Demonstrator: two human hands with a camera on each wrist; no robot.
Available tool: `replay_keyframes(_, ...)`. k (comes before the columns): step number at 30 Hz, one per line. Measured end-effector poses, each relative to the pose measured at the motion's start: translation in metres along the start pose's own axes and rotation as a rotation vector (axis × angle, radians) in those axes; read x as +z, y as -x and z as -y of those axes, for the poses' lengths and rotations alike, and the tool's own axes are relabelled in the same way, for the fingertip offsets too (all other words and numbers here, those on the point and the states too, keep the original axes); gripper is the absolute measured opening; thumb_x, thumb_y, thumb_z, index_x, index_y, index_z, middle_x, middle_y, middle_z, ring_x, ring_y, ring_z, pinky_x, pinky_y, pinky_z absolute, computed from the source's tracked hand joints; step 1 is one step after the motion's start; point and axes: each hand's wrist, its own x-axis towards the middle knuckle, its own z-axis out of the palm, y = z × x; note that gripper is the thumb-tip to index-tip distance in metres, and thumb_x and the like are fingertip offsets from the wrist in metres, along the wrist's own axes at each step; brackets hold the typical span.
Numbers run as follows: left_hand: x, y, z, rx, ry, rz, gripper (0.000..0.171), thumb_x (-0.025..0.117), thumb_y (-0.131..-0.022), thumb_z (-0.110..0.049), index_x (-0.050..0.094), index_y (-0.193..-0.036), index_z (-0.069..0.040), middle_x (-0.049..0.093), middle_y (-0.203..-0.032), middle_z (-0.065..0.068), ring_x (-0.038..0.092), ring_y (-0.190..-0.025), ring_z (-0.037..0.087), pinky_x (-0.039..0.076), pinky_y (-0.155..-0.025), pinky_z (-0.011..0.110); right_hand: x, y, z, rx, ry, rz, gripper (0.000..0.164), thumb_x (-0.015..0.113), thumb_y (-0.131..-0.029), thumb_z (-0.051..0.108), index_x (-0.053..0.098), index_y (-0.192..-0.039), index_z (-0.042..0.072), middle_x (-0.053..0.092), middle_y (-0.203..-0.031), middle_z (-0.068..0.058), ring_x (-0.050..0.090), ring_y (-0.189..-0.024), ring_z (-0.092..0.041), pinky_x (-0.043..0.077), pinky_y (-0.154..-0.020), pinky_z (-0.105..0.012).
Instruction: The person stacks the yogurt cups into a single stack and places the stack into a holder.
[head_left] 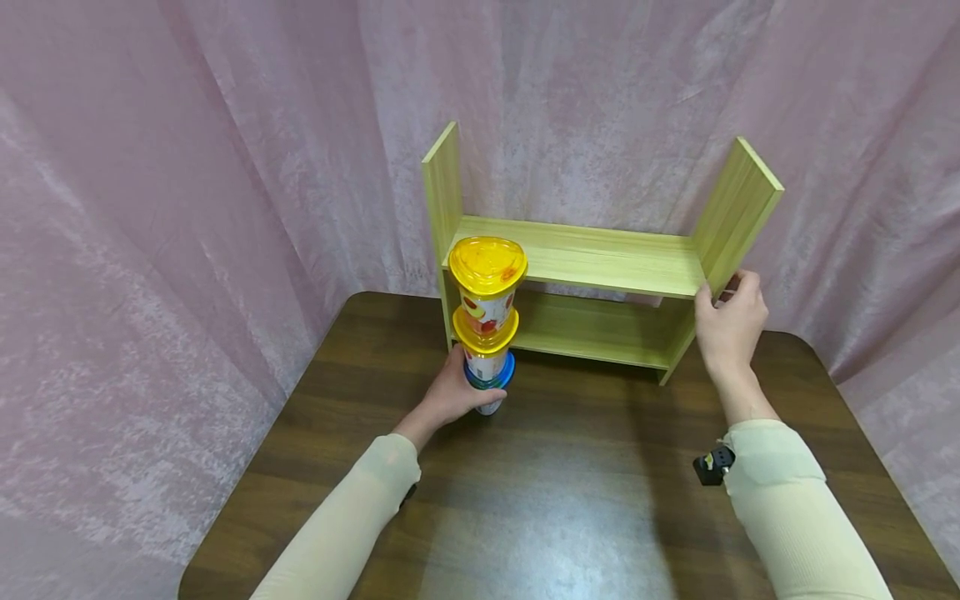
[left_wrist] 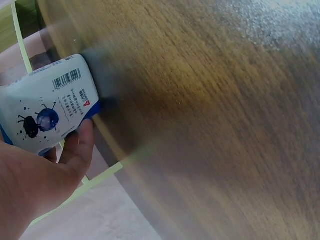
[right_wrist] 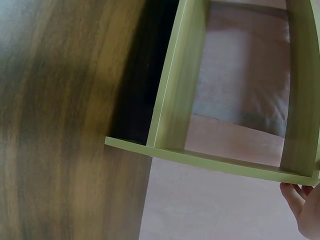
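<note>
In the head view, a person's left hand [head_left: 448, 393] grips the foot of an upright stack of 3 lidded tubs [head_left: 486, 312], lids running yellow, yellow, blue from the top, on the near side of a wooden shelf unit [head_left: 592, 258]. The thumb lies across the stack's near side; the other fingers are mostly hidden. The stack's long axis stands roughly parallel to the 2 side panels, just right of the left one, and the tubs rise well above the hand. The right hand [head_left: 731, 323] is well apart at the unit's far right, thumb by the front edge and fingers bent at the panel's outer side. The left hand is clearly the nearer to the stack; any shift of it seems to turn on the shelf lying directly beyond, on the far side.

In the left wrist view, curled fingers hold the lowest tub [left_wrist: 45, 105], its printed label facing the camera. Whether its base touches the brown table [left_wrist: 210, 130] cannot be told.

In the right wrist view, fingertips meet the right panel near its join with the upper board; the picture edge cuts off part of the hand.
</note>
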Motion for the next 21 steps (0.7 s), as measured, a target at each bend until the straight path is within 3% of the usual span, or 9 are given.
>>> replay_keyframes(5,0.0015,-0.0001,-0.0008,-0.01,-0.001,0.002,0.096,0.091,-0.076,-0.031,0.028,-0.148,-0.021,0.045,-0.14,0.002,0.051,-0.126,0.024,0.041,-0.11,0.049,-0.0006,-0.0008,-0.0038,0.0,0.029,-0.003,0.033,0.058,-0.097,0.017,0.058,-0.119,-0.007,0.066,-0.107,-0.023,0.066,-0.095,-0.033,0.041,-0.073,-0.019)
replay_keyframes(11,-0.0003,-0.0002,-0.0001,-0.01,-0.008,0.005,0.097,0.091,-0.076,-0.036,0.028,-0.148,-0.021,0.045,-0.14,0.001,0.052,-0.126,0.023,0.042,-0.11,0.048,0.0012,-0.0034,-0.0048,-0.015,0.065,-0.028,0.024,0.056,-0.095,0.014,0.059,-0.102,-0.009,0.065,-0.092,-0.024,0.061,-0.085,-0.037,0.041,-0.073,-0.031)
replay_keyframes(21,-0.0007,-0.0026,0.002,0.006,0.02,0.008,0.097,0.092,-0.075,-0.033,0.028,-0.148,-0.021,0.045,-0.141,0.002,0.051,-0.126,0.025,0.041,-0.11,0.05,0.0029,-0.0046,-0.0046,-0.044,0.081,-0.041,0.021,0.058,-0.094,0.01,0.059,-0.096,-0.01,0.057,-0.082,-0.015,0.058,-0.081,-0.041,0.042,-0.073,-0.041)
